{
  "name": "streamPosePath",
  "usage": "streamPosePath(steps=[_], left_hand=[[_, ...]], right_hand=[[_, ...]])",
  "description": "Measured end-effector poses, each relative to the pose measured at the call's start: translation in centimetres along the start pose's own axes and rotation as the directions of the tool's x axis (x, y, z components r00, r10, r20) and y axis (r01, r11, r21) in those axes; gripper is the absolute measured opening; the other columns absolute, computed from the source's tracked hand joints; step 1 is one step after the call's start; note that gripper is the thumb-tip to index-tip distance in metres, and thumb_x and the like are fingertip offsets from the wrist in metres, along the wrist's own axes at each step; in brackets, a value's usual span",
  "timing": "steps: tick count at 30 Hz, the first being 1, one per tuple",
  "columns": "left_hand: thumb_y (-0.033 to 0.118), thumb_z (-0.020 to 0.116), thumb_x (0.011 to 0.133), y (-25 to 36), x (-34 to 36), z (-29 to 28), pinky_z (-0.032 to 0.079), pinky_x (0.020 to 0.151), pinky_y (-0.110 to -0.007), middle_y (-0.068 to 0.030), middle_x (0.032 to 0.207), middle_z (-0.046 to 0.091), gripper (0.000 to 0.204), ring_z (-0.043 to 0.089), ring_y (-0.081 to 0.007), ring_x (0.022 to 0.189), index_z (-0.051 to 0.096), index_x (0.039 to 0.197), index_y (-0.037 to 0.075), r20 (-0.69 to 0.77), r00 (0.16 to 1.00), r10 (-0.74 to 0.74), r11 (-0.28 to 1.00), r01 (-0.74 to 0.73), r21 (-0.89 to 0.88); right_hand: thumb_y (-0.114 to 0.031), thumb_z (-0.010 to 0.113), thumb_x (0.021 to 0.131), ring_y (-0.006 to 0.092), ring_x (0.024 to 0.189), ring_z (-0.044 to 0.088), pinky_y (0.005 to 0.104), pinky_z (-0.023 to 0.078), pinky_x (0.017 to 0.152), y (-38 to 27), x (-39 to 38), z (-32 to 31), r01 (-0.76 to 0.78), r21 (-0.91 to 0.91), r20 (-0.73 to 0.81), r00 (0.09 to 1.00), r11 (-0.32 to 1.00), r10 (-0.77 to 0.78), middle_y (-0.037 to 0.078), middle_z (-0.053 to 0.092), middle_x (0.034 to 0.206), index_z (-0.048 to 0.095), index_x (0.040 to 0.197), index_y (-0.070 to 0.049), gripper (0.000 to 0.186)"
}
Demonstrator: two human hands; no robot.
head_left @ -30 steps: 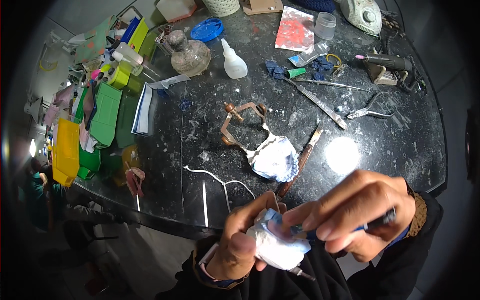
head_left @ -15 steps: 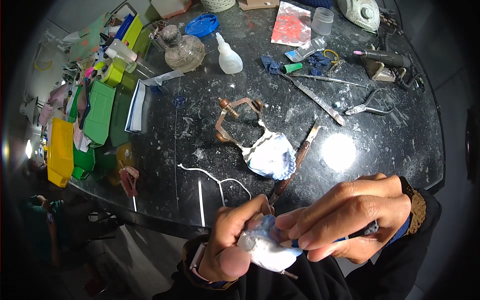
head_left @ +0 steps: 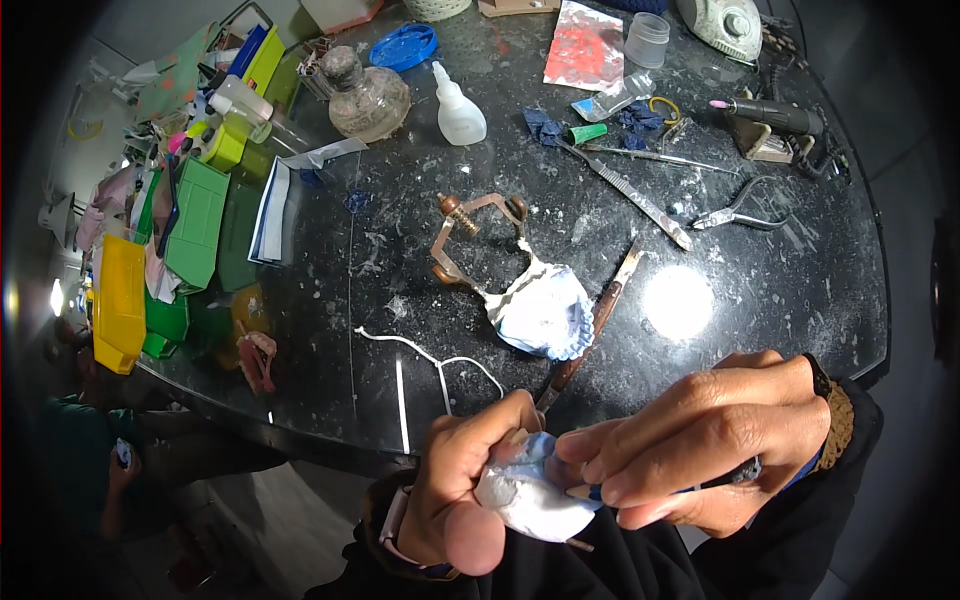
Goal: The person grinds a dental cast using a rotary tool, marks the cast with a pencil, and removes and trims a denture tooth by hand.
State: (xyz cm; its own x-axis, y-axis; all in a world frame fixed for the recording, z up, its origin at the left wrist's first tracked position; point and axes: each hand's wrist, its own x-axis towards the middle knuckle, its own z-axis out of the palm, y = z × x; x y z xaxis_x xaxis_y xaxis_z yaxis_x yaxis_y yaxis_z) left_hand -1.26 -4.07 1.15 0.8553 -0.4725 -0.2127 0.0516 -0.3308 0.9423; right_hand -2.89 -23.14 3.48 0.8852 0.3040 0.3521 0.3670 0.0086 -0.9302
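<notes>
Close to the table's near edge, my left hand (head_left: pixel 450 485) is closed round a white and blue plaster dental cast (head_left: pixel 535 508), with the thumb along its side. Fingers cover part of the cast. My right hand (head_left: pixel 715 430) pinches a dark blue pencil (head_left: pixel 592 493), whose sharpened tip is at the cast's surface; whether it touches, I cannot tell. On the table beyond lies a second plaster cast (head_left: pixel 545 312) with a row of teeth, fixed to a copper-coloured articulator frame (head_left: pixel 443 242). A wooden-handled knife (head_left: pixel 602 315) lies along its right side.
Pliers (head_left: pixel 740 208), a serrated metal tool (head_left: pixel 630 195) and a handpiece on a stand (head_left: pixel 775 118) lie at the right. Behind stand a white dropper bottle (head_left: pixel 460 115) and a glass burner (head_left: pixel 368 100). Green (head_left: pixel 198 225) and yellow (head_left: pixel 120 305) bins line the left.
The right hand has shifted slightly, and the pencil's tip shows more plainly against the cast. At the far left, another person's arm has moved, a small object in the hand.
</notes>
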Motion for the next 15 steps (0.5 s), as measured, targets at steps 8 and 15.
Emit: streamPosePath(steps=[8, 15], left_hand=[[0.095, 0.006, 0.047, -0.36, 0.0, 0.5, 0.033, 0.044, -0.024, -0.0027, 0.052, 0.038, 0.104, 0.036, -0.0092, 0.046, 0.037, 0.059, -0.003, -0.076, 0.996, 0.044, 0.999, -0.044, -0.001], [0.094, 0.004, 0.049, -0.3, 0.51, 0.64, 0.029, 0.042, -0.024, -0.0029, 0.051, 0.037, 0.102, 0.034, -0.0085, 0.046, 0.037, 0.058, -0.002, -0.05, 0.997, 0.059, 0.998, -0.06, -0.027]], right_hand=[[-0.002, 0.074, 0.072, 0.0294, 0.079, 0.068, 0.0345, 0.06, 0.069, -0.14, -0.07, -0.1, -0.016, -0.049, 0.018, 1.0, 0.999, 0.017, 0.017, 0.066, 0.078, 0.065, 0.08, 0.002, 0.013], [-0.004, 0.074, 0.073, 0.0293, 0.077, 0.068, 0.0356, 0.061, 0.067, 0.18, -0.1, -0.29, 0.022, -0.013, 0.012, 1.0, 1.0, -0.022, 0.016, 0.066, 0.075, 0.064, 0.078, 0.0, 0.012]])
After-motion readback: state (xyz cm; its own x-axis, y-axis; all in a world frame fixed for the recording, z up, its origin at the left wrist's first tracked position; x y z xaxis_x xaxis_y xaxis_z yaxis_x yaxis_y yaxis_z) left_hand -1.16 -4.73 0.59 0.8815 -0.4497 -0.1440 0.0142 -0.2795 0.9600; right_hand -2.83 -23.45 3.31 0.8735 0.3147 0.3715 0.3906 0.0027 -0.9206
